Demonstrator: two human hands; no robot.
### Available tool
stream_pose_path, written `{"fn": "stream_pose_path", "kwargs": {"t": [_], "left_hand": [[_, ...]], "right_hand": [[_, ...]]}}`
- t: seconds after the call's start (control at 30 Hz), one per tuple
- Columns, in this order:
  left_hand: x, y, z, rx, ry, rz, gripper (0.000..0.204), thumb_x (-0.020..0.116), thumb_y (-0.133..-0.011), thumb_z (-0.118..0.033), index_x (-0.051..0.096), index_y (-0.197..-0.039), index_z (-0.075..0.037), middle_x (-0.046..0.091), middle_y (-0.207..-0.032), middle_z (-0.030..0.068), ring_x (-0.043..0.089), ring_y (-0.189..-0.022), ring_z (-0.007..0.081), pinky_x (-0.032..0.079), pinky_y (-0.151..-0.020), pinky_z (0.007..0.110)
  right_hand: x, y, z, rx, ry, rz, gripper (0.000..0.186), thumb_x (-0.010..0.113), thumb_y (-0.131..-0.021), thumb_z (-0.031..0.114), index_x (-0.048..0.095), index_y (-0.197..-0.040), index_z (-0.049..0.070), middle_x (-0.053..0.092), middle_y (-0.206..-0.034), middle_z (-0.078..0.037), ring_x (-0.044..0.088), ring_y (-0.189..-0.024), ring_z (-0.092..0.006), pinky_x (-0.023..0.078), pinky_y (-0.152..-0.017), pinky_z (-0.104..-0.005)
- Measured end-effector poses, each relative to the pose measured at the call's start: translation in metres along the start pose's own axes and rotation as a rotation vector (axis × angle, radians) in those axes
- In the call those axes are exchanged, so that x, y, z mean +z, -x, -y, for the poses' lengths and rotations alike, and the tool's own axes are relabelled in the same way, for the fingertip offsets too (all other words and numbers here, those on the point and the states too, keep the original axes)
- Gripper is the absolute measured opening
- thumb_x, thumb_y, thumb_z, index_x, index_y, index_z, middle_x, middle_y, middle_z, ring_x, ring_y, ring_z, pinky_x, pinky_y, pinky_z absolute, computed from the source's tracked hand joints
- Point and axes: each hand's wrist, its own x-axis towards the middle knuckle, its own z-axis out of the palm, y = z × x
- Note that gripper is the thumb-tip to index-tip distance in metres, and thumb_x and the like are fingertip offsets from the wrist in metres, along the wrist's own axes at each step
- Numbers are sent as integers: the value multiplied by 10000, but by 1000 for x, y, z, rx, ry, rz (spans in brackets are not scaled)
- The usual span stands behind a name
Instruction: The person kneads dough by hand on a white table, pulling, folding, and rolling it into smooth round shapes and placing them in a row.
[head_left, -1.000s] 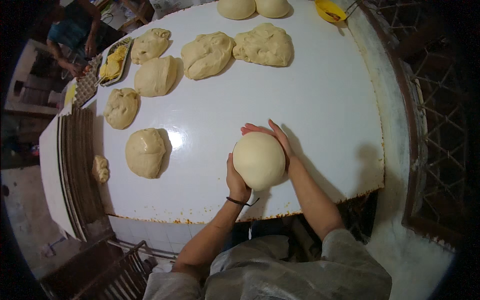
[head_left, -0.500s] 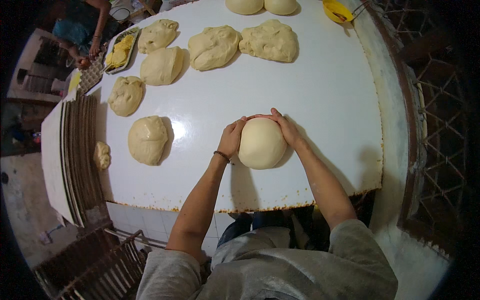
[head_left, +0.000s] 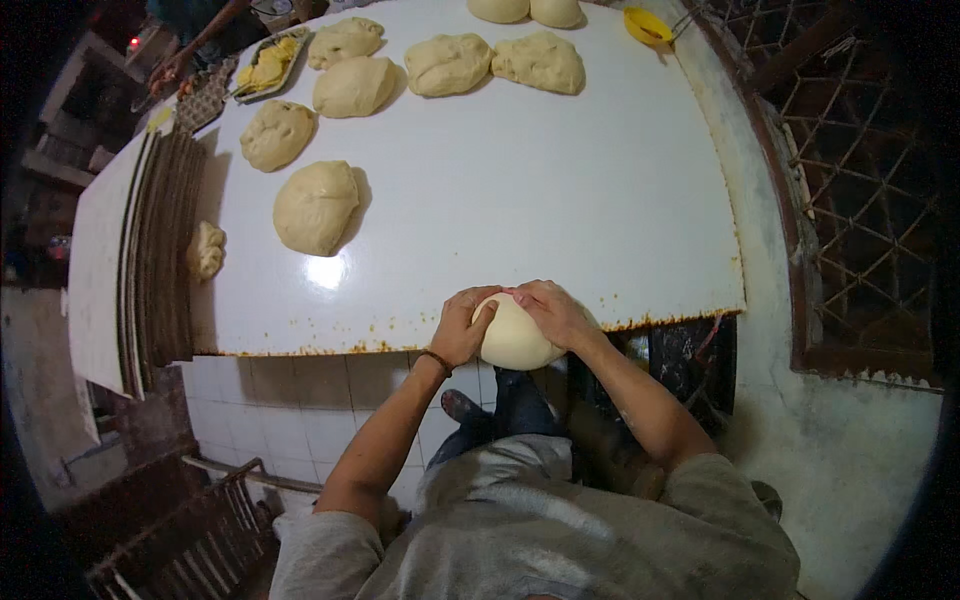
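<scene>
Well to the left of the hands, a stack of boards (head_left: 130, 265) stands against the end of the table (head_left: 580, 190), with a small scrap of dough (head_left: 208, 250) just beside it. Next, ahead and to the left, come a tray of yellow stuff (head_left: 266, 72) and several loose dough lumps, the nearest lump (head_left: 316, 208) well apart from the fingers. The left hand (head_left: 463, 328) cups the far left side of a smooth dough ball (head_left: 518, 342), thumb lying over its top. That ball has just come from well inside the table to its near edge, and now appears to jut partly past it; the work seems to call for steady support there, though its underside is hidden. The right hand (head_left: 555, 315) wraps the far right side, its fingers close to the left's. Far ahead and to the right sits a yellow bowl (head_left: 647, 27).
</scene>
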Motion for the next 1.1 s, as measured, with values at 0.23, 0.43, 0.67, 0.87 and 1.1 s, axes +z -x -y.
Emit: {"fn": "stream_pose_path", "kwargs": {"t": [0.23,0.43,0.67,0.87,1.1], "left_hand": [[-1,-57,43,-101,17,-206,444,443,-1109,-263,622,-1472,-79,638,-1487,138,505,-1437,326,361,-1247,451],[46,-69,-15,-363,1060,-370,676,262,-1189,-490,538,-1558,5,627,-1495,159,571,-1374,244,440,-1178,371],[10,-85,-120,-335,594,-441,668,361,-1175,-475,431,-1631,8,518,-1621,182,420,-1536,251,280,-1289,370],[-51,-93,-118,-585,1654,-287,669,333,-1146,-545,454,-1610,-77,568,-1566,180,616,-1365,348,494,-1162,511],[-175,-151,-112,-291,502,-470,658,355,-1162,-517,501,-1563,-16,575,-1547,155,530,-1422,270,364,-1225,435]], "right_hand": [[-51,-72,-36,159,-339,-121,737,249,-1118,620,602,-1487,89,601,-1477,-134,535,-1361,-285,394,-1177,-439],[-27,-31,-50,381,-1486,-169,838,304,-1093,725,494,-1603,88,550,-1597,-134,491,-1490,-301,367,-1259,-447],[-44,-46,-10,420,-1985,117,721,532,-1025,705,669,-1379,92,722,-1351,-154,730,-1158,-365,600,-1001,-549],[-64,-78,33,426,-1510,113,697,498,-1063,653,592,-1480,102,651,-1463,-129,646,-1312,-301,532,-1125,-530],[-84,-203,83,173,-1613,-111,703,501,-1052,674,569,-1503,140,623,-1500,-111,640,-1328,-307,545,-1114,-540]]}}
